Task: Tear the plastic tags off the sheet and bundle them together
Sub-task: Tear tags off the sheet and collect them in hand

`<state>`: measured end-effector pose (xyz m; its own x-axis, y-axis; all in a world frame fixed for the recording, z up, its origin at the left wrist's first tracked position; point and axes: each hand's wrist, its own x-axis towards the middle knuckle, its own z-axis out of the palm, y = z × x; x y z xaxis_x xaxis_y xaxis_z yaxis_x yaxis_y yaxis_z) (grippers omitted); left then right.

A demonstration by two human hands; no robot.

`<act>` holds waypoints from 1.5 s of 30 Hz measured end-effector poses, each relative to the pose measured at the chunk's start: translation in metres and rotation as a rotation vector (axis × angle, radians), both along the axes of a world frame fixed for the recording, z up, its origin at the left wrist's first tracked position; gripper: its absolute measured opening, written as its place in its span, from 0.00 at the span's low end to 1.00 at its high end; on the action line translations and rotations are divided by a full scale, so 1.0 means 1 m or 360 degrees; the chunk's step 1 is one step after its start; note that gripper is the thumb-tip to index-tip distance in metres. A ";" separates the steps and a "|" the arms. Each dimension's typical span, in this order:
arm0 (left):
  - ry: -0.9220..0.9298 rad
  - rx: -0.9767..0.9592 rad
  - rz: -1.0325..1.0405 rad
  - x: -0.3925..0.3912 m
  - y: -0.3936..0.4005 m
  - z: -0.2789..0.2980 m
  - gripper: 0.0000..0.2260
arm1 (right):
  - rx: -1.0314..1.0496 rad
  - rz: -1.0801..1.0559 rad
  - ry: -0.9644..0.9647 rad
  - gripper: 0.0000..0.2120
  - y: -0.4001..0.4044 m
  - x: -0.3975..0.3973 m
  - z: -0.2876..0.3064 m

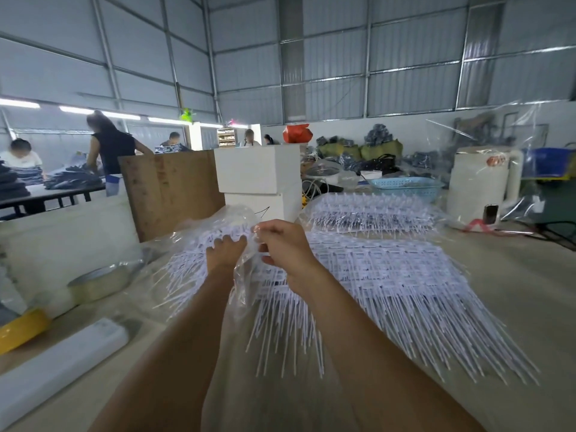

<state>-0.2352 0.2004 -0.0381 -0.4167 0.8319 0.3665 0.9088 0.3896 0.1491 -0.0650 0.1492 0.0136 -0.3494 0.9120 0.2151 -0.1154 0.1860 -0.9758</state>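
Note:
Sheets of white plastic tags (pixel 389 275) lie stacked on the table in front of me, their thin tails fanning toward me. A second stack of tag sheets (pixel 371 210) in clear wrap lies behind them. My left hand (pixel 226 249) grips a raised sheet of tags (pixel 190 260) inside a clear plastic bag (pixel 218 219). My right hand (pixel 283 244) pinches the edge of that bag beside the left hand, above the stacked sheets.
A tape roll (pixel 99 283) and a yellow tape roll (pixel 21 330) lie at the left, with a long white box (pixel 59 366). White boxes (pixel 258 179) and a brown board (pixel 171 188) stand behind. A blue basket (pixel 405 185) and white kettle (pixel 483 185) sit right. People work at far tables.

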 end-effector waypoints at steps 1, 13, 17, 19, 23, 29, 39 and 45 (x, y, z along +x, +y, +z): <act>-0.0035 0.0021 -0.0008 -0.005 0.000 0.000 0.20 | -0.0001 -0.0004 -0.0006 0.10 0.000 0.000 0.000; -0.0195 0.0776 -0.0350 0.021 -0.058 0.010 0.09 | 0.0044 -0.0217 -0.0063 0.13 0.000 -0.003 0.001; -0.0144 0.1568 -0.0425 0.037 -0.086 0.037 0.08 | 0.0076 -0.0239 -0.0076 0.11 0.001 0.000 0.004; -0.0193 0.1834 -0.0493 0.044 -0.094 0.054 0.08 | 0.0122 -0.0244 -0.0122 0.11 0.001 0.001 0.007; -0.0040 0.1456 -0.0655 0.057 -0.088 0.080 0.16 | 0.0349 -0.0334 -0.0358 0.12 -0.006 0.004 0.010; -0.0352 0.0524 -0.0644 0.055 -0.085 0.055 0.14 | 0.0887 -0.0476 -0.1148 0.12 -0.017 0.013 0.004; 0.0335 0.0304 -0.0271 0.059 -0.104 0.003 0.11 | 0.0992 -0.0655 -0.1171 0.12 -0.025 0.102 0.018; 0.0467 0.0711 -0.0771 0.108 -0.107 0.020 0.13 | 0.0850 -0.0835 -0.1720 0.11 -0.017 0.221 -0.031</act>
<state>-0.1274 0.0934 -0.0185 0.1290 0.6427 0.7552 0.9911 -0.1089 -0.0767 0.1560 0.1327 -0.0174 -0.2037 0.8814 0.4262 0.8761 0.3584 -0.3224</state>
